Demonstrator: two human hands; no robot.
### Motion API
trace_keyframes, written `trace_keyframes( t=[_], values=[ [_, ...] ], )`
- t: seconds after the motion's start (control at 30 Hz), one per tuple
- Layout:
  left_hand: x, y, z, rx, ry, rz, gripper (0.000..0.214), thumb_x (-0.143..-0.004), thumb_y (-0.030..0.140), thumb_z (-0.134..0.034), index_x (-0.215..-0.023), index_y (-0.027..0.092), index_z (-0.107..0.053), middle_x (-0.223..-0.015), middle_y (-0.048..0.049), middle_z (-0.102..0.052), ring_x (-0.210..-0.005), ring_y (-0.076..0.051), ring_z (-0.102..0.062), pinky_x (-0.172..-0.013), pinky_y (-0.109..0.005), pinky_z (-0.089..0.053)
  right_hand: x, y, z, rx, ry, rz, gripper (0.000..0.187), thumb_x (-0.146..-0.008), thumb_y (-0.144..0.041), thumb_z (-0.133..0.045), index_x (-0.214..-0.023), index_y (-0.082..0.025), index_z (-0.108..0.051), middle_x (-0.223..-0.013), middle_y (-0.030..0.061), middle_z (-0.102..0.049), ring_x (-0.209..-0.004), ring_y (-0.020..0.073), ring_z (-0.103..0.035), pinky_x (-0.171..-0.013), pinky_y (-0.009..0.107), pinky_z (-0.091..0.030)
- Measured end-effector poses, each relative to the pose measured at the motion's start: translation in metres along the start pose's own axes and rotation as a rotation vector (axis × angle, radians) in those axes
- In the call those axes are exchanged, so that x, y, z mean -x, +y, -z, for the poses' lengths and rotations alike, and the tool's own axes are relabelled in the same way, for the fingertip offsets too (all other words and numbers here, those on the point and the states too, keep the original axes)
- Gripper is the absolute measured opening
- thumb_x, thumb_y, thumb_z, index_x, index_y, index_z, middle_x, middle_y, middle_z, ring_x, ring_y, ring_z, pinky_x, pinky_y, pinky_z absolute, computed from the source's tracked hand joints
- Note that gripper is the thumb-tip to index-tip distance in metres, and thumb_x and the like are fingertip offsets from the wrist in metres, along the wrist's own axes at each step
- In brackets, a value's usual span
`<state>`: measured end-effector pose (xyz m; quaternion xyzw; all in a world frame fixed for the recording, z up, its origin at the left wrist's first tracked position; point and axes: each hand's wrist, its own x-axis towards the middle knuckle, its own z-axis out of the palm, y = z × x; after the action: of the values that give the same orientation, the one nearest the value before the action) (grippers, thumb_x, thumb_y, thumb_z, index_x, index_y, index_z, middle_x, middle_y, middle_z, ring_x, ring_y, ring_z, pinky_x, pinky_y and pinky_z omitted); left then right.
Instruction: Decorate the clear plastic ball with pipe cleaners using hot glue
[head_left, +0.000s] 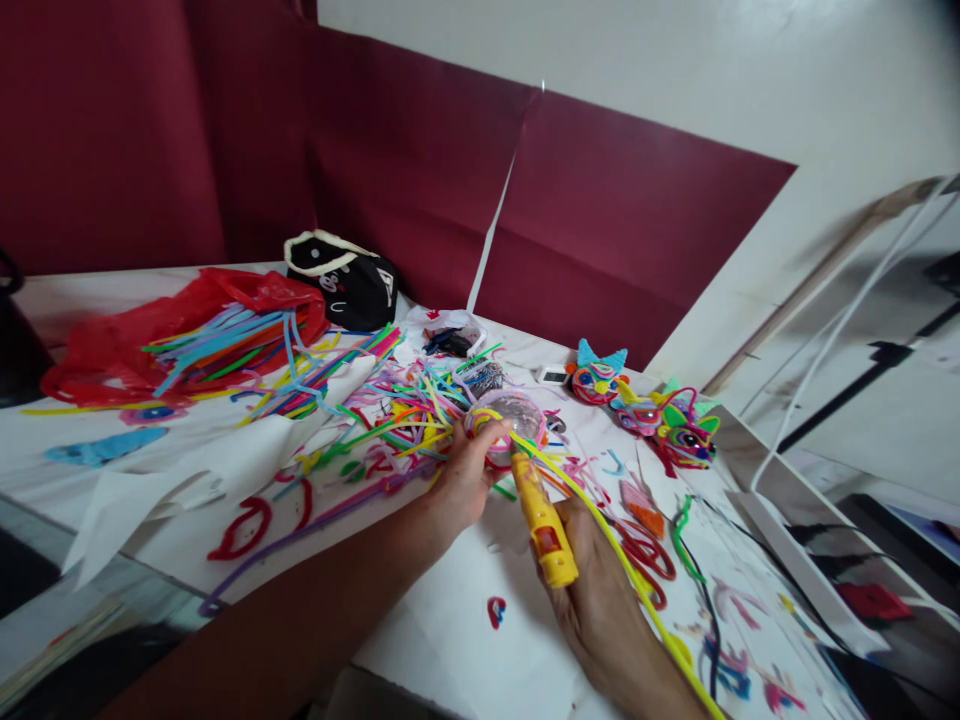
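Observation:
My left hand (466,478) is closed on a clear round plastic piece (519,412) rimmed with pink pipe cleaner, with yellow strands coiled on its left side. My right hand (600,610) grips a yellow hot glue gun (541,515), its nozzle up against the near edge of the round piece. From that edge a long yellow pipe cleaner (626,560) trails past my right hand and down to the lower right. My left fingertips are partly hidden behind the round piece.
Loose colourful pipe cleaners (390,420) are strewn behind my left hand. A red plastic bag (112,350) of more lies far left, beside a black pouch (352,290). Finished pipe-cleaner heads (596,375) stand at right, near a black cable (709,600) and white power strip (814,570).

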<state>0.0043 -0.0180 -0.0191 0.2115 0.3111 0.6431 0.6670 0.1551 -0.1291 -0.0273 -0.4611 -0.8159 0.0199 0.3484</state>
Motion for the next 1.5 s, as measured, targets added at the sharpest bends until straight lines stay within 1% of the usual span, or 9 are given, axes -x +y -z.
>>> trace_keyframes(
  t=[0.13, 0.3, 0.53, 0.7, 0.87, 1.1, 1.37, 1.5],
  values=[
    [-0.0001, 0.0001, 0.0002, -0.004, -0.008, -0.005, 0.053, -0.064, 0.027, -0.085, -0.107, 0.028, -0.054, -0.100, 0.0016, -0.068, -0.082, -0.017, -0.068, -0.061, -0.026, -0.055, 0.0014, 0.0014, -0.0001, -0.001, -0.010, 0.003, 0.005, -0.103, -0.019, -0.043, -0.102, -0.024, -0.044, -0.090, 0.0023, -0.052, -0.075, 0.0190, -0.051, -0.064, 0.031, -0.045],
    [-0.0006, -0.0005, 0.0006, -0.001, -0.007, -0.005, 0.053, -0.065, 0.026, -0.083, -0.109, 0.029, -0.054, -0.100, 0.0024, -0.068, -0.081, -0.016, -0.068, -0.060, -0.026, -0.055, 0.0011, 0.0000, 0.0012, -0.015, -0.012, -0.007, 0.004, -0.103, -0.021, -0.043, -0.101, -0.025, -0.044, -0.088, 0.0018, -0.052, -0.073, 0.0191, -0.051, -0.062, 0.032, -0.045],
    [-0.0002, -0.0009, 0.0000, -0.010, 0.006, 0.001, 0.050, -0.062, 0.027, -0.085, -0.103, 0.027, -0.057, -0.094, 0.0035, -0.068, -0.073, -0.015, -0.067, -0.056, -0.024, -0.052, -0.0032, 0.0027, 0.0035, 0.018, 0.016, -0.014, 0.003, -0.100, -0.027, -0.049, -0.097, -0.027, -0.049, -0.086, 0.0033, -0.057, -0.072, 0.0219, -0.056, -0.060, 0.035, -0.047],
    [-0.0001, -0.0012, -0.0005, -0.031, 0.006, 0.013, 0.049, -0.062, 0.028, -0.085, -0.102, 0.026, -0.057, -0.097, 0.0029, -0.068, -0.073, -0.015, -0.067, -0.054, -0.025, -0.052, -0.0036, 0.0045, 0.0035, 0.026, 0.019, -0.029, 0.007, -0.100, -0.030, -0.050, -0.094, -0.027, -0.051, -0.086, 0.0040, -0.058, -0.072, 0.0225, -0.057, -0.060, 0.036, -0.049],
    [0.0010, 0.0000, -0.0011, -0.020, 0.000, 0.008, 0.053, -0.063, 0.028, -0.084, -0.106, 0.028, -0.053, -0.099, 0.0020, -0.068, -0.077, -0.016, -0.068, -0.058, -0.026, -0.054, -0.0019, 0.0044, 0.0038, 0.034, 0.013, -0.032, 0.007, -0.100, -0.031, -0.050, -0.095, -0.027, -0.051, -0.085, 0.0040, -0.058, -0.071, 0.0226, -0.057, -0.058, 0.036, -0.049],
    [0.0007, -0.0001, -0.0006, -0.011, -0.014, 0.009, 0.053, -0.064, 0.029, -0.084, -0.107, 0.028, -0.054, -0.097, 0.0024, -0.067, -0.078, -0.016, -0.067, -0.061, -0.027, -0.055, 0.0000, 0.0075, 0.0017, 0.047, 0.024, -0.038, 0.006, -0.100, -0.029, -0.048, -0.095, -0.027, -0.049, -0.085, 0.0034, -0.057, -0.070, 0.0223, -0.057, -0.057, 0.035, -0.049],
    [-0.0001, -0.0008, -0.0001, -0.026, -0.027, 0.009, 0.053, -0.065, 0.029, -0.083, -0.109, 0.028, -0.053, -0.101, 0.0011, -0.066, -0.080, -0.016, -0.066, -0.061, -0.026, -0.055, 0.0007, 0.0062, 0.0027, 0.046, 0.019, -0.032, 0.002, -0.099, -0.026, -0.050, -0.098, -0.026, -0.052, -0.087, 0.0037, -0.058, -0.072, 0.0224, -0.059, -0.058, 0.034, -0.051],
    [0.0015, 0.0001, -0.0016, -0.033, -0.026, 0.018, 0.052, -0.064, 0.030, -0.083, -0.107, 0.027, -0.053, -0.098, 0.0012, -0.066, -0.077, -0.015, -0.065, -0.059, -0.026, -0.054, -0.0011, 0.0024, 0.0052, 0.050, 0.015, -0.017, 0.008, -0.099, -0.025, -0.051, -0.106, -0.027, -0.054, -0.091, 0.0049, -0.061, -0.075, 0.0236, -0.061, -0.059, 0.034, -0.052]
  ],
)
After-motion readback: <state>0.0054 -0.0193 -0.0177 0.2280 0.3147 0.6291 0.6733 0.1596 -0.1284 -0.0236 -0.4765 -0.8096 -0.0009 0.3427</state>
